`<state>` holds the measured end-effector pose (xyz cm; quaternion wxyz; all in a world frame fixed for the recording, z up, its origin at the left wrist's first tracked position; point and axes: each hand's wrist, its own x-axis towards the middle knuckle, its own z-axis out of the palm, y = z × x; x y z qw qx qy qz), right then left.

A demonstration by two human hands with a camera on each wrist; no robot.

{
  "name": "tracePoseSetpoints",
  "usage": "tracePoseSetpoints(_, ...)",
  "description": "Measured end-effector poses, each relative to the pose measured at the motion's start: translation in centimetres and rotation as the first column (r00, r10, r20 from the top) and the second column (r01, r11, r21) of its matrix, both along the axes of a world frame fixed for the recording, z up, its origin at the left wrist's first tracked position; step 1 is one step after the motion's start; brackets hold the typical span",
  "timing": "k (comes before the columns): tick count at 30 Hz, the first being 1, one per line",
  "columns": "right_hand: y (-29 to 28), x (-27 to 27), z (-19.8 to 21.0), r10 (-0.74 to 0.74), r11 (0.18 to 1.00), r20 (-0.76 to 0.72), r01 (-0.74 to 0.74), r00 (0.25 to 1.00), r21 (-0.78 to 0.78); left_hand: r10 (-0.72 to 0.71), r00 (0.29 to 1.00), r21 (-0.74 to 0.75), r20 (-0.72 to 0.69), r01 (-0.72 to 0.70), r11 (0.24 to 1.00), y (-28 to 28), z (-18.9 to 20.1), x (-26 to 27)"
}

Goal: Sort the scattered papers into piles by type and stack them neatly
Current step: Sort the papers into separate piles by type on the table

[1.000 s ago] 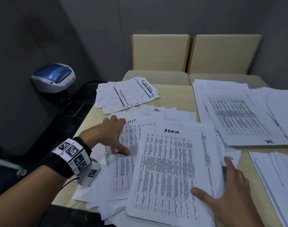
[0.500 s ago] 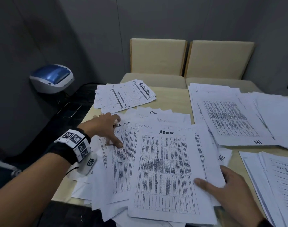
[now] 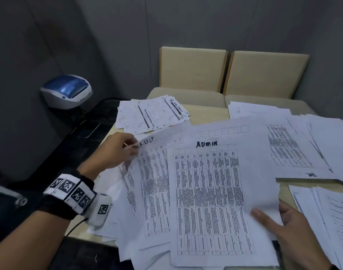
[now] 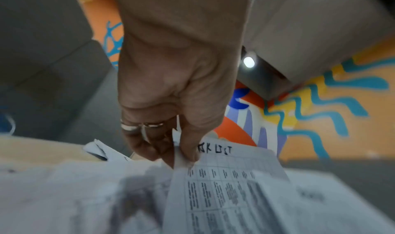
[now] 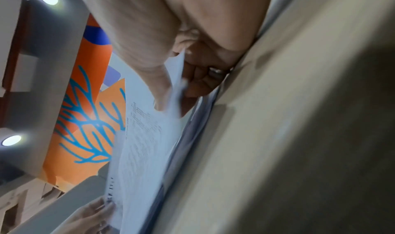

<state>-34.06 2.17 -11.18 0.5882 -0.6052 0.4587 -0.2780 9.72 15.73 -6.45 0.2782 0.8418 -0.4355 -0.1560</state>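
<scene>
A sheaf of printed table sheets is lifted off the desk between both hands. Its top sheet is marked ADMIN (image 3: 207, 191); beside it lies a sheet marked with a handwritten "LIST" heading (image 3: 147, 172) (image 4: 224, 187). My left hand (image 3: 118, 151) (image 4: 181, 154) pinches the upper left corner of the LIST sheet between thumb and fingers. My right hand (image 3: 283, 225) (image 5: 177, 88) grips the sheaf's (image 5: 145, 136) lower right edge, thumb on top and fingers underneath. More loose sheets (image 3: 112, 221) lie scattered below on the desk.
A pile of forms (image 3: 151, 114) lies at the far left of the beige table (image 3: 209, 114). A spread of sheets marked HR (image 3: 295, 145) fills the far right, another pile (image 3: 326, 221) the near right. Two beige chairs (image 3: 192, 69) stand behind; a white-and-blue printer (image 3: 66, 90) sits left.
The left hand went from pressing flat on the LIST sheet to pinching its corner. Both hands have raised the sheaf off the desk, its far edge tipped up.
</scene>
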Motion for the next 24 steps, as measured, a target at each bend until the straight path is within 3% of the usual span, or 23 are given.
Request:
tracePoseSetpoints(2, -0.2, 0.0, 0.0, 0.006, 1.0, 0.003, -0.006, 1.0, -0.002, -0.021, 0.984, -0.2, -0.179, -0.016, 0.98, 0.3, 0.9, -1.1)
tracePoseSetpoints(4, -0.5, -0.1, -0.2, 0.021, 1.0, 0.0, -0.021, 1.0, 0.001, -0.121, 0.911, -0.345, -0.393, -0.025, 0.938, 0.6, 1.8, -2.7)
tracePoseSetpoints(6, -0.4, 0.0, -0.3, 0.061, 0.998, 0.002, -0.061, 0.998, 0.03, -0.203, 0.843, -0.414, -0.498, -0.026, 0.91, 0.5, 2.2, -4.7)
tracePoseSetpoints(18, -0.3, 0.0, 0.8, 0.117, 0.992, -0.074, -0.114, 0.99, 0.046, -0.316, 0.7, -0.509, -0.64, -0.079, 0.857, 2.1, 1.7, -16.1)
tracePoseSetpoints(22, -0.4, 0.0, 1.1, 0.116, 0.993, -0.111, -0.115, 0.987, 0.013, -0.465, 0.625, -0.545, -0.627, 0.075, 0.835, 3.3, 3.3, -16.8)
tracePoseSetpoints(24, 0.0, 0.2, 1.4, 0.112, 0.994, -0.152, -0.112, 0.982, 0.003, -0.508, 0.635, -0.533, -0.582, 0.174, 0.828, 3.9, 3.8, -16.2)
